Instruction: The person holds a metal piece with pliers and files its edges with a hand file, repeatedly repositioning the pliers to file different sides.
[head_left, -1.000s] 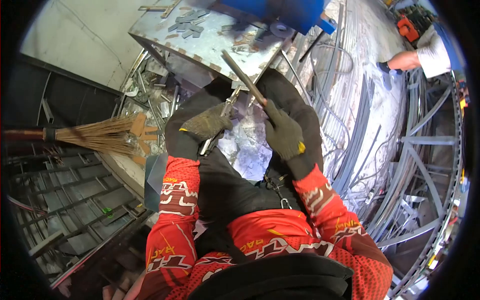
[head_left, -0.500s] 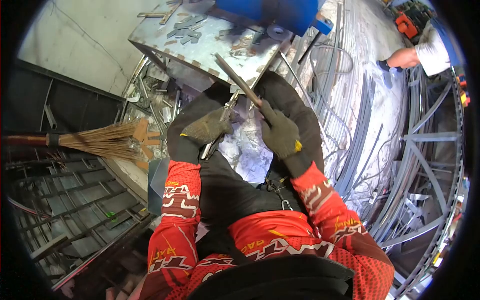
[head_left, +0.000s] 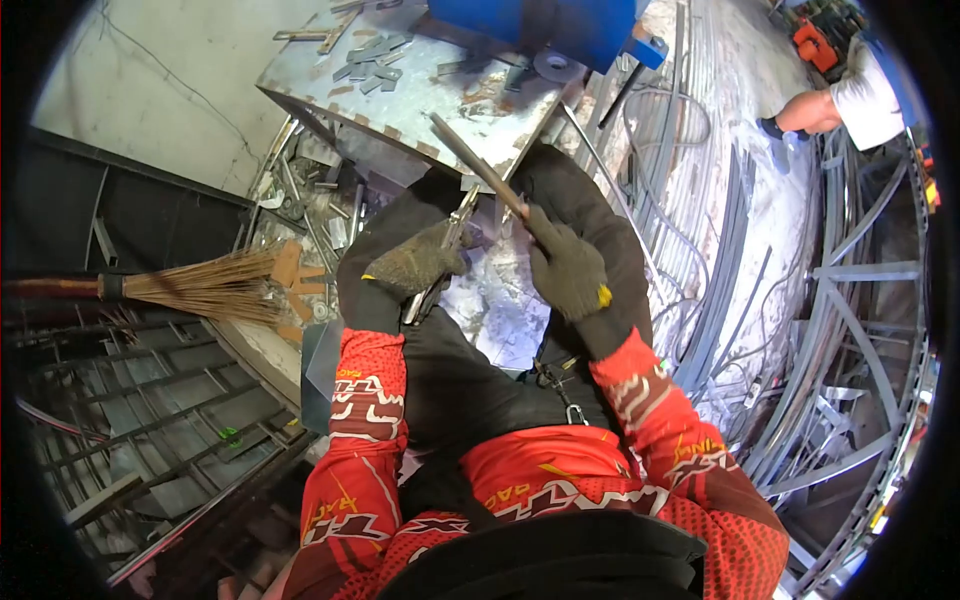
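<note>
My gloved left hand (head_left: 418, 258) is wrapped round a pair of locking pliers (head_left: 461, 214), whose jaws point up toward the table edge. A small flat piece of metal (head_left: 474, 183) shows at the jaws. In my gloved right hand (head_left: 568, 268) is a long, flat, grey file (head_left: 470, 155), tilted up and to the left. Its far end overlaps the front edge of the metal-topped table (head_left: 420, 120) in this view. Both hands are between my knees, just in front of that table.
Small cut metal pieces (head_left: 375, 70) and a grey disc (head_left: 556, 66) lie on the table beside a blue machine (head_left: 530, 25). A broom (head_left: 200, 285) lies at left. Long metal bars (head_left: 720, 270) cover the floor at right, where a person's leg (head_left: 808, 112) shows.
The view has shifted slightly. Both hands keep their grips, and the file's tip sits a touch lower against the table edge.
</note>
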